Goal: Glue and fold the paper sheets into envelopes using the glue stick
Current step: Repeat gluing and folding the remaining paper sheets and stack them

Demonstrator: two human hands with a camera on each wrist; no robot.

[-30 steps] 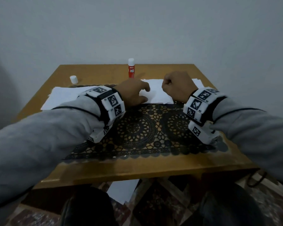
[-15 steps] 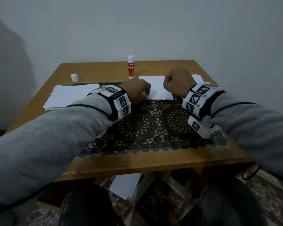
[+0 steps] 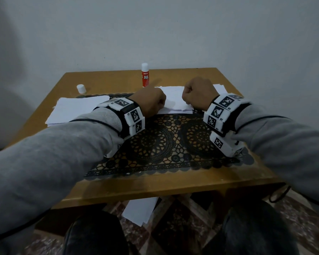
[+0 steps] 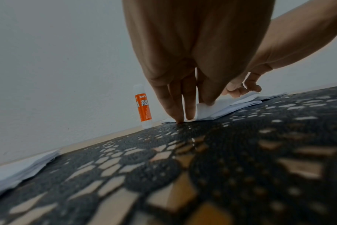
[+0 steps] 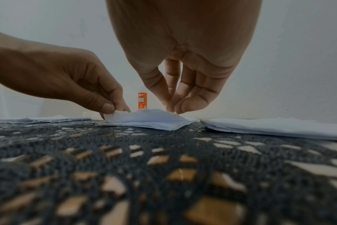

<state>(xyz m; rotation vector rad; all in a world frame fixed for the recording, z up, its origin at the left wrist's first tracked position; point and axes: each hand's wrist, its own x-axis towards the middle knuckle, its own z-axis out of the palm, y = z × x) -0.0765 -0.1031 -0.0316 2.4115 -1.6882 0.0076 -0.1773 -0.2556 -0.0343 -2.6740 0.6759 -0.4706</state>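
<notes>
A wooden desk (image 3: 109, 80) stands against a plain wall, most of its top covered by a black lace mat (image 3: 164, 140) on which both forearms rest in grey sleeves with marker-tagged wrist bands. The glue stick (image 3: 145, 75) stands upright near the far edge, well behind the hands, and its white cap (image 3: 81, 88) sits apart toward the far left corner. A spread of paper sheets (image 3: 77, 109) lies on the left of the desk, another stack (image 5: 275, 126) lies behind and to the right of the right wrist, and the folded paper sheet (image 5: 148, 119) lies on the mat's far edge between the hands. The left hand (image 3: 149, 103) pinches the sheet's left corner between thumb and fingers and lifts it slightly; the right hand (image 3: 198, 94) has its fingertips (image 5: 178, 108) curled together down at the sheet's right part, though whether they grip the paper or only press on it cannot be told. From the head view both hands show only their backs, hiding the sheet's corners. More paper (image 3: 139, 210) lies on the patterned floor under the desk's near edge, partly hidden. Bare wood shows along the far and near edges of the desk.
</notes>
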